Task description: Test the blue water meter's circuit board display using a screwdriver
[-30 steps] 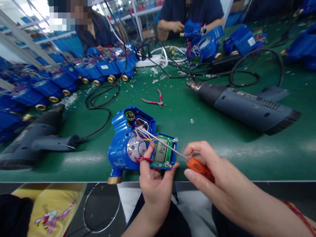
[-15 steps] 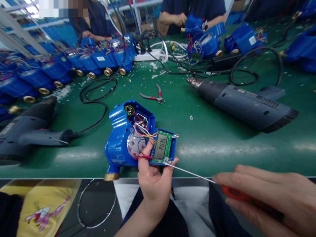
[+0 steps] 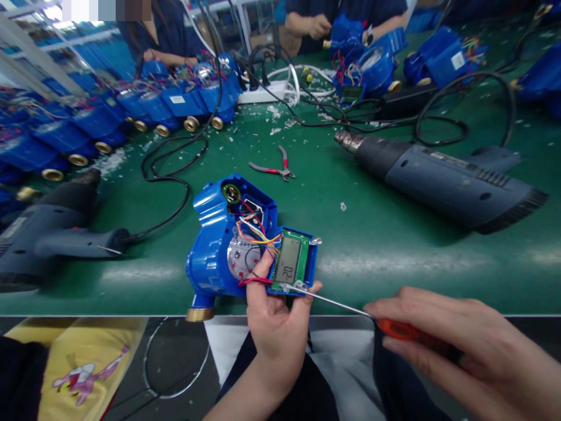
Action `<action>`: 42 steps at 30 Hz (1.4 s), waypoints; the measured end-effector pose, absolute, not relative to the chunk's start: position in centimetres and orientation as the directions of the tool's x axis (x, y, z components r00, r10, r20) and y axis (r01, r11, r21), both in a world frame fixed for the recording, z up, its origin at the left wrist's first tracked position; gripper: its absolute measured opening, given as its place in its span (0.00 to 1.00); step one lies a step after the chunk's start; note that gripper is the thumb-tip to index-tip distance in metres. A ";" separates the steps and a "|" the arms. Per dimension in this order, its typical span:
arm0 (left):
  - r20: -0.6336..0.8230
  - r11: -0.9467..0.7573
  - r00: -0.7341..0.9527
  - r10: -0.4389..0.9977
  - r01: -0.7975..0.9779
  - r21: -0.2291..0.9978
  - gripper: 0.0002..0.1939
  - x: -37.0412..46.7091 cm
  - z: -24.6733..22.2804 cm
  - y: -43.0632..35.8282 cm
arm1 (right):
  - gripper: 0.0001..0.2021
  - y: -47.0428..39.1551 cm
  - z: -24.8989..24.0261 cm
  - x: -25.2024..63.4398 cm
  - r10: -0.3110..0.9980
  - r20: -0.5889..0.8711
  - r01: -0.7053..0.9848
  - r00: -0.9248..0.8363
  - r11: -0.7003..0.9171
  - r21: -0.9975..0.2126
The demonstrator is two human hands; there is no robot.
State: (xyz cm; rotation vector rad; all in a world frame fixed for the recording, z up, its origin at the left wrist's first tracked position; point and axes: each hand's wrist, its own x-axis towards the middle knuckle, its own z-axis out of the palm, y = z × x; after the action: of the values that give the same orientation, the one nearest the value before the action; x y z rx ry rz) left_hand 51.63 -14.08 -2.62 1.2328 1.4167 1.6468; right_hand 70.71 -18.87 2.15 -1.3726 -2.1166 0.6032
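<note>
My left hand (image 3: 278,327) grips a blue-framed circuit board with an LCD display (image 3: 289,260) from below, near the table's front edge. Wires run from the board into an opened blue water meter (image 3: 213,245) with a brass end, which rests on the table beside it. In my right hand (image 3: 460,345) is a screwdriver (image 3: 398,328) with an orange-red handle. Its thin shaft points left, and the tip lies at the lower edge of the board, near a clear plastic bit. The display shows digits like "02". Whether the tip presses on the board is hard to tell.
Cutting pliers (image 3: 280,169) lie behind the meter. One heat gun (image 3: 438,181) is at right, another (image 3: 52,234) at left. Rows of blue meters (image 3: 100,126) stand at back left, near a white power strip (image 3: 263,93) and cables. Two people work across the table.
My right hand and the screwdriver have moved left, the tip shifting further along the board's lower edge. The display has changed from letters and digits to "02". My left hand keeps its hold.
</note>
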 end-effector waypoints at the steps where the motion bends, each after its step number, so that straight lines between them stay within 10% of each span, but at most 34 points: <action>1: 0.238 -0.213 -0.361 0.902 0.107 0.971 0.32 51.6 -2.6 -14.1 | 0.09 -18.8 2.0 70.6 0.910 0.196 0.663 -0.366 0.402 -0.631; 42: 0.191 -0.223 -0.369 0.910 -0.048 0.974 0.34 51.5 -2.2 -14.1 | 0.09 -18.1 -1.1 68.9 0.838 0.346 0.694 -0.422 0.544 -0.471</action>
State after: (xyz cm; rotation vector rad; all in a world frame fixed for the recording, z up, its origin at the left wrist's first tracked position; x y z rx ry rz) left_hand 51.52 -14.06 -2.21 1.0977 1.2978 1.6851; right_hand 68.91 -18.07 -1.08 -1.2337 -2.2359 0.3461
